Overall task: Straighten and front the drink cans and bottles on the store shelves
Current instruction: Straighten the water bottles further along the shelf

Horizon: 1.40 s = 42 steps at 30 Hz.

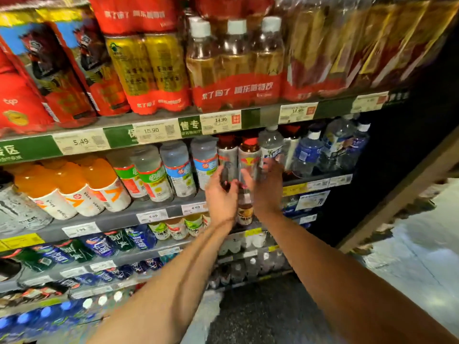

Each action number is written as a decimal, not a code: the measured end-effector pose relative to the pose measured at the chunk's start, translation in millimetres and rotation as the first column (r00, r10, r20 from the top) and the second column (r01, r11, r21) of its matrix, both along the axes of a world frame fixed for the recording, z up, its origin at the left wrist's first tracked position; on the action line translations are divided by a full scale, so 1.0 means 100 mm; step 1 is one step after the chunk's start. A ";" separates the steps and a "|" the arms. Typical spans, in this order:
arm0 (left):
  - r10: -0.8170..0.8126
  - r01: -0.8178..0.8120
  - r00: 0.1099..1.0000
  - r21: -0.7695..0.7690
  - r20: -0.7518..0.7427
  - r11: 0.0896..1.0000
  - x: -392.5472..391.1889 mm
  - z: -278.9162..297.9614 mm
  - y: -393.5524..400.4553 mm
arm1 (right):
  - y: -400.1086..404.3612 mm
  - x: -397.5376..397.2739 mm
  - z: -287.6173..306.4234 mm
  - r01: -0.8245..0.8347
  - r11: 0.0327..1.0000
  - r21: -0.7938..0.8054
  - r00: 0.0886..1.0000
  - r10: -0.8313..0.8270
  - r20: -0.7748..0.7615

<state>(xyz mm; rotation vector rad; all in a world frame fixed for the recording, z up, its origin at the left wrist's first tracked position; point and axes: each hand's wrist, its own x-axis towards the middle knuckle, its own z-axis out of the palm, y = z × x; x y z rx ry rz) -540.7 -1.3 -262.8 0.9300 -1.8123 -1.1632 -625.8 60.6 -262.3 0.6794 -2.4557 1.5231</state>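
Store shelves (159, 209) carry drinks; our left hand (221, 197) and right hand (267, 187) each clamp a silver, red-capped bottle (249, 155).

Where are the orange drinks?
In the head view, the orange bottles stand at the left of the second shelf, beside the green-label bottles, far left of both hands.

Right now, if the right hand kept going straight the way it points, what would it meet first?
The right hand already grips the silver bottle with the red cap. Pushed further, that bottle would probably meet the bottles behind it in the row, though the depth there is unclear.
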 end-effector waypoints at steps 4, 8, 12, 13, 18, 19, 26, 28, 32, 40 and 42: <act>0.081 -0.080 0.997 -0.031 0.020 0.996 -0.18 0.05 0.06 | -0.04 0.03 0.00 -0.058 0.993 -0.105 0.993 0.068 0.096; 0.168 -0.168 0.986 -0.021 0.013 0.986 -0.28 0.07 0.06 | -0.09 -0.01 0.02 -0.021 0.992 -0.124 0.990 0.038 0.137; 0.245 -0.245 0.969 -0.027 0.029 0.969 -0.31 0.00 0.01 | -0.13 -0.09 0.04 0.023 0.996 -0.090 0.992 -0.012 0.122; 0.239 -0.239 0.970 -0.028 0.036 0.971 -0.32 0.00 0.00 | -0.13 -0.10 0.04 0.027 0.996 -0.082 0.993 -0.018 0.118; 0.224 -0.221 0.973 -0.053 0.062 0.974 -0.37 0.01 -0.02 | -0.18 -0.10 -0.02 0.033 0.999 -0.044 0.995 -0.028 0.091; 0.220 -0.217 0.974 -0.052 0.061 0.975 -0.39 0.01 -0.02 | -0.19 -0.10 -0.03 0.041 0.998 -0.039 0.996 -0.038 0.082; 0.222 -0.220 0.974 -0.069 0.032 0.973 -0.42 -0.04 -0.11 | -0.26 -0.08 -0.07 0.120 0.992 -0.043 0.992 -0.118 0.048; 0.215 -0.212 0.976 -0.093 0.034 0.973 -0.41 -0.04 -0.13 | -0.24 -0.11 -0.10 0.120 0.992 -0.040 0.993 -0.119 0.024; 0.196 -0.183 0.977 -0.140 0.081 0.973 -0.43 -0.04 -0.09 | -0.18 -0.18 -0.18 0.082 0.995 -0.064 0.996 -0.081 0.023; 0.084 -0.086 0.991 0.016 0.108 0.996 -0.56 -0.06 -0.22 | -0.13 -0.28 -0.28 0.043 0.997 -0.062 0.999 -0.044 -0.014; 0.073 -0.072 0.990 -0.005 0.120 0.997 -0.54 -0.08 -0.23 | -0.12 -0.29 -0.30 0.027 0.997 -0.070 0.999 -0.029 -0.020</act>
